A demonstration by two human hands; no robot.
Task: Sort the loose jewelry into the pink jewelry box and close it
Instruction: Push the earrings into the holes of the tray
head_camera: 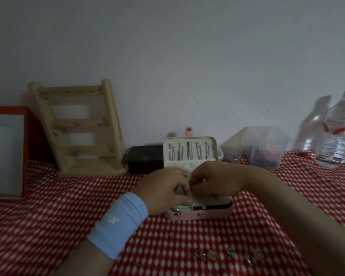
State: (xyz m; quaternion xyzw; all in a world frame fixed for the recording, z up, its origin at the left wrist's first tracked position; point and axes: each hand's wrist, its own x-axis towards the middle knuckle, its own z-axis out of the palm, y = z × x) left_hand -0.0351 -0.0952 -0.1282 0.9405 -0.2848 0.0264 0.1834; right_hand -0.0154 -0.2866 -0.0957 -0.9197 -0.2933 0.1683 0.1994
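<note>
Now your left hand (163, 188) and right hand (213, 180) meet, fingers curled, over the box (199, 214), centre frame; what they pinch, can't tell. Seat it fully before releasing.

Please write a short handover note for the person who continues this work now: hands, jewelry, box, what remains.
Left hand and right hand: both over the open pink jewelry box, fingers curled close together; whether they hold a piece is hidden.
Done: silver pieces hang in the upright lid.
To do: several gold pieces lie on the red tablecloth before the box; put them in, then close it.
</note>
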